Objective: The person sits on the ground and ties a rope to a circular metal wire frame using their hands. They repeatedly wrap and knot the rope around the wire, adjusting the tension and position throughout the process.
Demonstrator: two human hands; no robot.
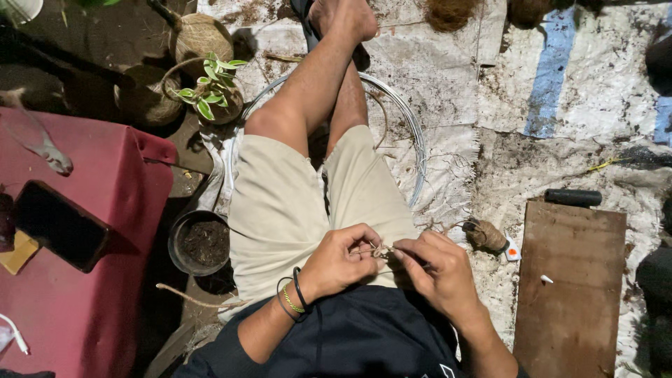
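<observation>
Seated person, knees up, both hands meeting over the lap. Left hand [339,260] pinched closed on a thin tan twine [380,250]; right hand [437,269] pinched closed on the same twine from the other side, the knot-like bit lying between the fingertips, just above the beige shorts [280,203]. Left wrist carries three bands [292,297]: two dark, one gold.

Around: one ball of twine [485,235] on the ground sheet [595,91] just right of the right hand. One brown board [570,287] near right, with one small white scrap [546,279] on it; one dark cylinder [572,197] at its far edge. One wire hoop [418,140] on the sheet, passing under the legs. One black pot of soil [197,243] left of the thigh. Far left, three round fibre-wrapped balls, one with a leafy green plant [210,87]. One red counter [84,280] at left, one dark phone [59,225] on it. Nothing lies between the hands and the twine
</observation>
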